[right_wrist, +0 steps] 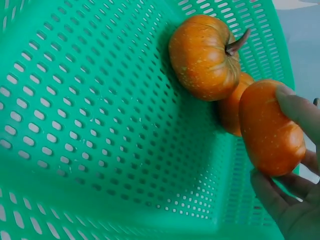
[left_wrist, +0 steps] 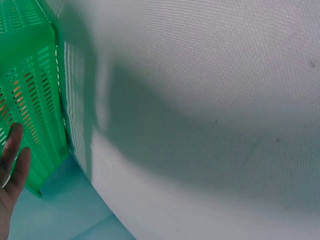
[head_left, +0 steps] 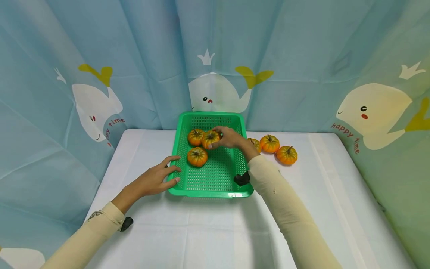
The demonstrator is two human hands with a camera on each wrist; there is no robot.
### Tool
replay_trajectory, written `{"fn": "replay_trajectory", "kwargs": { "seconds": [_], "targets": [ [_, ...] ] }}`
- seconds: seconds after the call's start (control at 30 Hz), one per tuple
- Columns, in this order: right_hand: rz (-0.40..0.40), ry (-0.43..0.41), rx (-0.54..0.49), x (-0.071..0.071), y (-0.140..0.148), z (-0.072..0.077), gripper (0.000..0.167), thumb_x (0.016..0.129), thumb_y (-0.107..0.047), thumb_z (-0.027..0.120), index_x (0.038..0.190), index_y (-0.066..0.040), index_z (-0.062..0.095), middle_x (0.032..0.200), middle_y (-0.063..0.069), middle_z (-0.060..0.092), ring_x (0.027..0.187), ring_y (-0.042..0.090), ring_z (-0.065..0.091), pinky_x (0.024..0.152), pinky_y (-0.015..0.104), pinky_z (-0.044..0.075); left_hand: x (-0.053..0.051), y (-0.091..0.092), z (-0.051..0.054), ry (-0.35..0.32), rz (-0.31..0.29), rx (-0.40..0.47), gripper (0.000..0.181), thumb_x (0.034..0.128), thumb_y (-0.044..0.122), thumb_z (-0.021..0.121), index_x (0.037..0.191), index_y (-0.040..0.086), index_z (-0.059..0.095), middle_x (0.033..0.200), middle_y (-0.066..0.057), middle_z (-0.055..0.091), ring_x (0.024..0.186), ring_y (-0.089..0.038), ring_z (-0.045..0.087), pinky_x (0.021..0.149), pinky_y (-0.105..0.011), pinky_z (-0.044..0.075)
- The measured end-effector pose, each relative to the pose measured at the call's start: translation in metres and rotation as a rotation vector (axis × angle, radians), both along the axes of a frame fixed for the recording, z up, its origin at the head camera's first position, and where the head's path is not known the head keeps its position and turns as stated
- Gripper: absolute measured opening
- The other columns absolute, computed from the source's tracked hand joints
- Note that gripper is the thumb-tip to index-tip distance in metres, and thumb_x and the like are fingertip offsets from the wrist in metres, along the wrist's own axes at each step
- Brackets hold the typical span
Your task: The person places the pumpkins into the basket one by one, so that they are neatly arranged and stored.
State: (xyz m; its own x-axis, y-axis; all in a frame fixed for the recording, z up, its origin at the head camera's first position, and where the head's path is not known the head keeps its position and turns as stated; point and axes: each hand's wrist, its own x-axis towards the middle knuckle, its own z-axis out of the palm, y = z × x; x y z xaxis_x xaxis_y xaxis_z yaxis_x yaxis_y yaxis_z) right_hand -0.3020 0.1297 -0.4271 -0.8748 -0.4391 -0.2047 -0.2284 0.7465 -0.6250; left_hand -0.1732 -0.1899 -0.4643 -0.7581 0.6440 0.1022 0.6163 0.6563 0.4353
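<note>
My right hand holds a small orange pumpkin inside the green basket, its thumb and fingers around the sides. In the right wrist view that held pumpkin covers part of another one behind it. Two more pumpkins lie in the basket: one at the back left and one nearer the front. My left hand rests with spread fingers on the basket's left rim. The left wrist view catches only some of its fingers beside the slotted wall.
Right of the basket, on the white-covered table, lie a pumpkin, another pumpkin and a third pumpkin partly hidden by my right wrist. A blue curtain with printed whales hangs behind the table and along its sides.
</note>
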Motion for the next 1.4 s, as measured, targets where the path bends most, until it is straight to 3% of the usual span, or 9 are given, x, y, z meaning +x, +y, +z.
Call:
{"fn": "replay_trajectory", "kwargs": {
  "seconds": [0.7,1.4],
  "targets": [
    [-0.069,-0.092,0.082,-0.003,-0.007,-0.009,0.078,0.09,-0.033,0.076,0.151,-0.003,0.038,0.149,0.024,0.043,0.135,0.039,0.045,0.11,0.051,0.041,-0.002,0.001,0.002,0.007,-0.004,0.015,0.035,0.0999,0.035,0.062,0.126,0.013,0.066,0.157,-0.009,0.037,0.102,-0.026,0.068,0.082,-0.043,0.056],
    [-0.007,-0.126,0.065,-0.004,-0.007,-0.029,0.076,0.09,-0.031,0.077,0.152,-0.007,0.04,0.15,0.023,0.045,0.137,0.04,0.045,0.112,0.052,0.039,-0.001,0.0,0.002,-0.008,0.0,0.009,0.035,0.1,0.035,0.062,0.126,0.013,0.066,0.157,-0.009,0.037,0.099,-0.025,0.069,0.083,-0.044,0.055]
  ]
}}
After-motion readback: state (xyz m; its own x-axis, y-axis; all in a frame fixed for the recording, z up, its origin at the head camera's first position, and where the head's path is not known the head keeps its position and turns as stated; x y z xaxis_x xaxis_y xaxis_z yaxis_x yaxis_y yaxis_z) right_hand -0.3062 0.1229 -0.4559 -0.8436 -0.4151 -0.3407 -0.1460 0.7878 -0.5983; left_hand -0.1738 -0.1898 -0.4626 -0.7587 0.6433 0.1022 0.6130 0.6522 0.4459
